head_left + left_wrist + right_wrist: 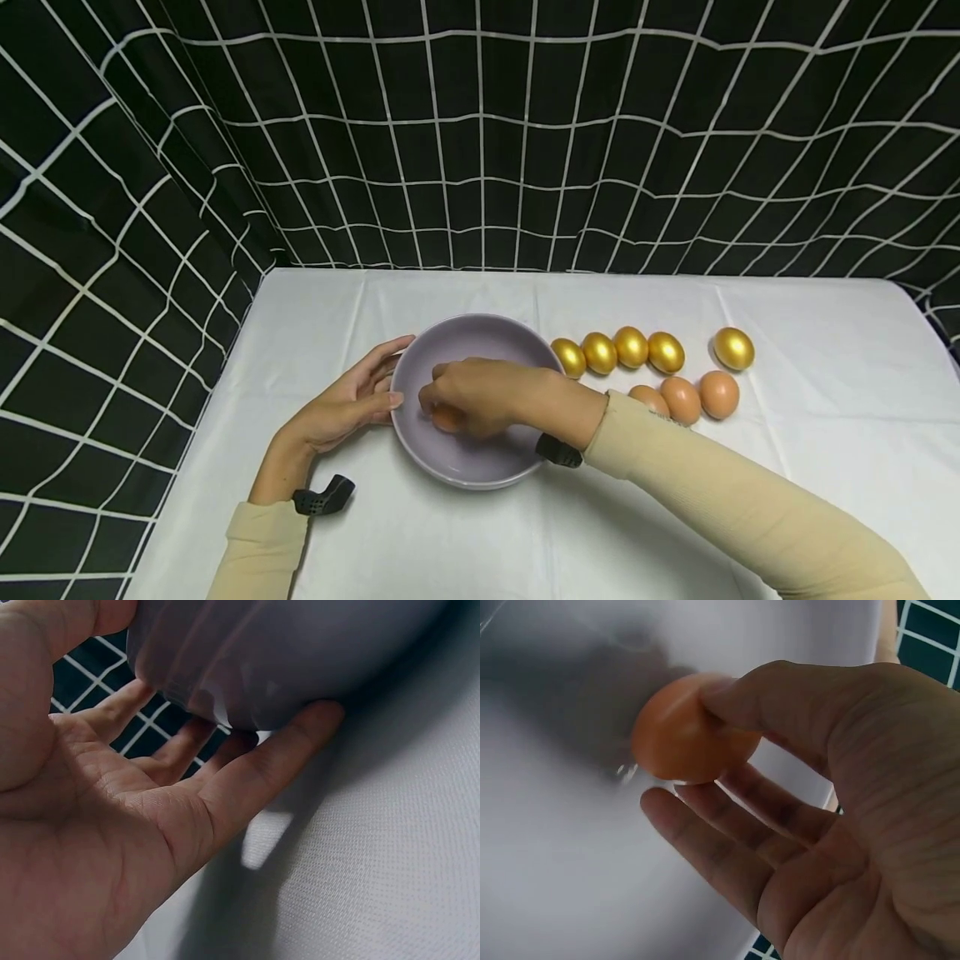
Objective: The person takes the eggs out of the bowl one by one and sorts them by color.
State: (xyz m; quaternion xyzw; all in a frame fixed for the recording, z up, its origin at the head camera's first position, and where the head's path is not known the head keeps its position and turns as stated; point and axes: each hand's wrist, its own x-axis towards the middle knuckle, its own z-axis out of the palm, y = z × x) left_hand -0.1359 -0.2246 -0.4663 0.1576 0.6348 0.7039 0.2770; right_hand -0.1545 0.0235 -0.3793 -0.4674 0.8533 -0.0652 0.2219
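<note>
A mauve bowl (480, 477) stands on the white table. My left hand (347, 408) holds it at its left side, thumb at the rim and fingers spread against the outer wall; the left wrist view shows the fingertips (324, 714) low on the bowl. Inside the bowl, my right hand (480, 396) pinches a brown egg (682, 739) between thumb and fingers, close over the bowl's floor. In the head view this hand covers part of the egg.
To the right of the bowl several golden eggs (632, 347) lie in a row, with one golden egg (733, 348) farther right. Three brown eggs (680, 400) lie in front of them, partly behind my right sleeve (720, 467). Black netted walls (480, 150) stand behind and left of the table.
</note>
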